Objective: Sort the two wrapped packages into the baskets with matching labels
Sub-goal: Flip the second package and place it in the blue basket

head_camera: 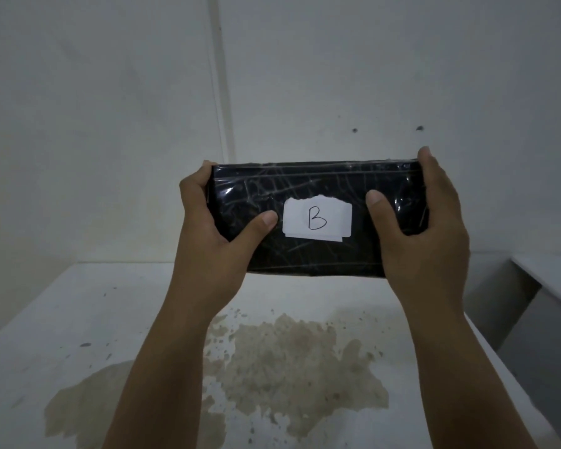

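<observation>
A black package (pixel 308 186) wrapped in shiny clear film is held up in front of me, above the table. A white paper label (pixel 317 219) on its face reads "B". My left hand (pixel 214 228) grips its left end, thumb on the face beside the label. My right hand (pixel 425 228) grips its right end, thumb on the face and fingers curled over the top edge. No second package and no basket shows in the head view.
A white table (pixel 78 319) lies below, with a large brownish stain (pixel 289 358) in its middle. A white wall stands close behind. At the right, past the table's edge, a lower white ledge (pixel 551 283) runs off.
</observation>
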